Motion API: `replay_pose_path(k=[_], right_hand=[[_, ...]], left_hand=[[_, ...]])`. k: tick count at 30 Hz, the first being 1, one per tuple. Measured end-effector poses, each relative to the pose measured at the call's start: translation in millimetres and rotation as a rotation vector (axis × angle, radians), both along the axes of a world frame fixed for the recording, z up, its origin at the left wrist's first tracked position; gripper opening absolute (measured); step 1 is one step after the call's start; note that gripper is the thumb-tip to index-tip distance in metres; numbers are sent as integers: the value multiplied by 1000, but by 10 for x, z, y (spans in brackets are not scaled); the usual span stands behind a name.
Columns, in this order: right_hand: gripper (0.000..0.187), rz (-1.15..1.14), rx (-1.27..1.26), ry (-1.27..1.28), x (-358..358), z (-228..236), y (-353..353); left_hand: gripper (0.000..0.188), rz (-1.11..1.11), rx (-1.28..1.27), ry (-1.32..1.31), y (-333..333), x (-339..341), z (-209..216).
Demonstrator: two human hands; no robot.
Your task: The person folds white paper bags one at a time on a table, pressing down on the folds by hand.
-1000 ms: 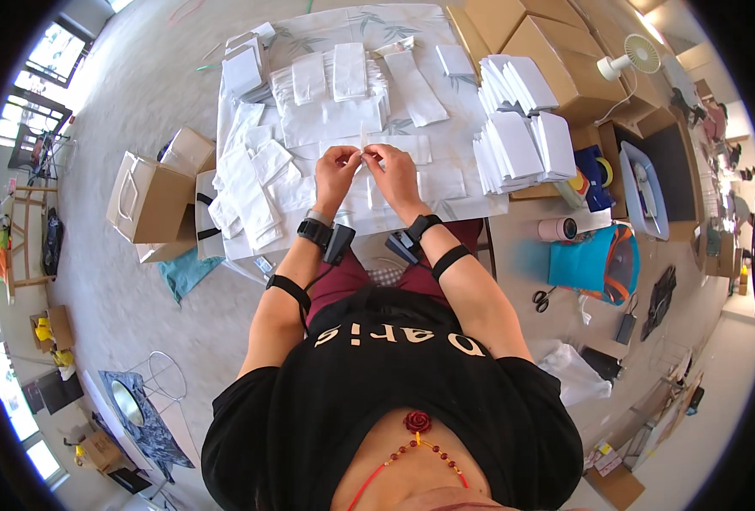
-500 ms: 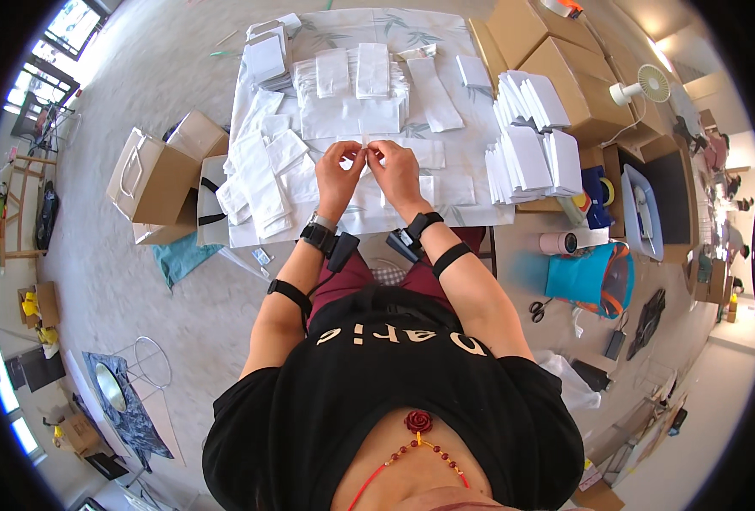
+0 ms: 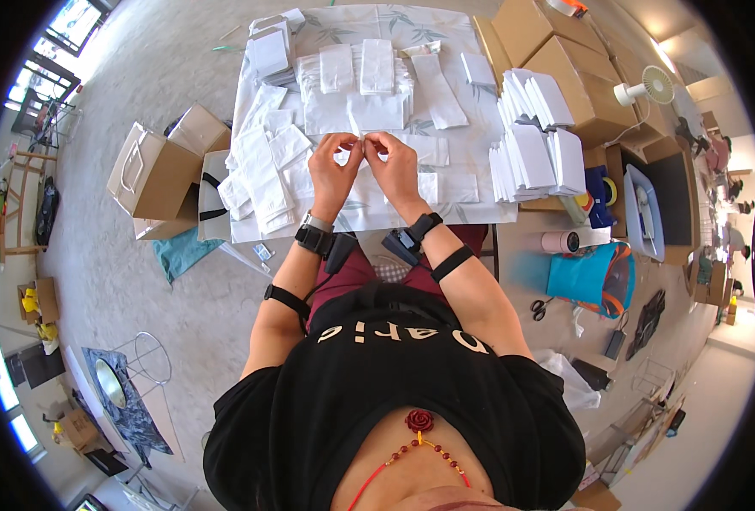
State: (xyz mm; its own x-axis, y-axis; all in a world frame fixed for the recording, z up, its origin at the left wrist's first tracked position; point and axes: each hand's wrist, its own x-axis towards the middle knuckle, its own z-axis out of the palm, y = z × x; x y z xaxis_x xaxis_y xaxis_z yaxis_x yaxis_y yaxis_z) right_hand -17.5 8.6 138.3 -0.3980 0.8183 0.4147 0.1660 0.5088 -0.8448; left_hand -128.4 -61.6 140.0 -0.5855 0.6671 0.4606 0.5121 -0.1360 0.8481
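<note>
My left hand and my right hand meet over the near middle of the table, thumbs and forefingers pinched together. Between the fingertips is a thin white strip, its far end pointing away from me; its kind is too small to make out. Just beyond lies a stack of flat white sleeves, with two narrow white packets on top. Loose white sleeves are heaped beside my left hand. More white pieces lie flat to the right of my right hand.
Folded white stacks stand along the table's right edge, another stack at the far left corner. Cardboard boxes and a small fan are on the right. An open carton stands left of the table.
Both hands have drawn slightly toward me and to the left, still pinched together. The white strip now shows more plainly beyond the fingertips.
</note>
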Motion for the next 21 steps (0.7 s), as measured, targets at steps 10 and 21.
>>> replay_pose_path(k=[10, 21], right_hand=[[14, 69, -353, 192, 96, -30, -48], [20, 15, -279, -42, 528, -396, -152]], left_hand=[[9, -34, 14, 23, -77, 117, 211], [9, -129, -172, -31, -61, 371, -340]])
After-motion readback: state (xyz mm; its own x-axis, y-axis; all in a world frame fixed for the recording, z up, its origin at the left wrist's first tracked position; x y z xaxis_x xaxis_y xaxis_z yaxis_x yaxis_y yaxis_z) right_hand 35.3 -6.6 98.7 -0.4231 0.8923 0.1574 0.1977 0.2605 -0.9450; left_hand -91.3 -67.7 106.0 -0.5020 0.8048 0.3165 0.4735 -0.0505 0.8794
